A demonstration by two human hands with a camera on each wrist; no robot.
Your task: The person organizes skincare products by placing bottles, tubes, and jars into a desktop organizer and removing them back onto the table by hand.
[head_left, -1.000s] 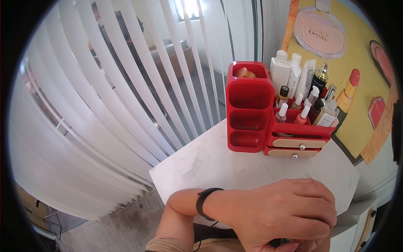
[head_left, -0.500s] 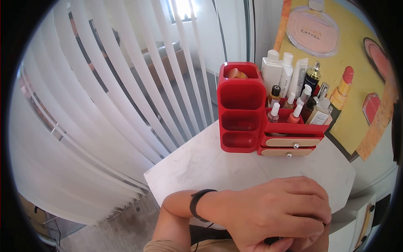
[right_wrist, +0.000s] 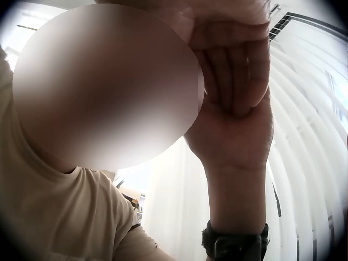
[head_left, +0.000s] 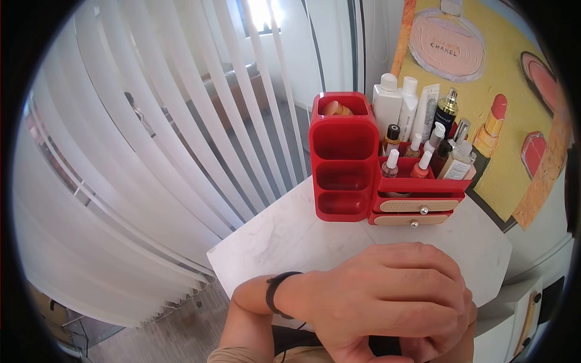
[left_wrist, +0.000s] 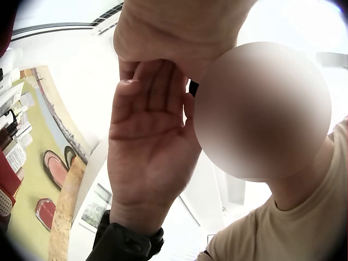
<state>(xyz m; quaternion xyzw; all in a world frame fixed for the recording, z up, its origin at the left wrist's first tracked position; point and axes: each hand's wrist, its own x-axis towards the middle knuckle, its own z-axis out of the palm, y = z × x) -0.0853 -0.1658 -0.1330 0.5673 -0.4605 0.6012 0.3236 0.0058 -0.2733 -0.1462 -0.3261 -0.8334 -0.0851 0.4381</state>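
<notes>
Both hands meet close to the body, over the near edge of the white table (head_left: 266, 254). On top lies the left hand (head_left: 387, 296), its relaxed fingers bent over the right hand and its wrist wearing a black band (head_left: 277, 296). The left wrist view shows the right hand (left_wrist: 152, 147) palm up, fingers mostly straight and running under the heel of the left hand. Much of the right hand is hidden from the head camera. No object shows between the palms. Beyond the hands stands a red cosmetics organizer (head_left: 342, 127).
The organizer holds white bottles (head_left: 386, 106), nail polish bottles (head_left: 419, 166) and a black-and-gold spray bottle (head_left: 446, 112). Its drawers (head_left: 417, 207) face the hands. White vertical blinds (head_left: 133, 181) hang at left. A painted yellow canvas (head_left: 496, 163) leans at right beside a white cabinet (head_left: 514, 320).
The left hand has shifted left and slightly up in view, sliding over the right hand. The organizer and table sit a little further left as the head turned.
</notes>
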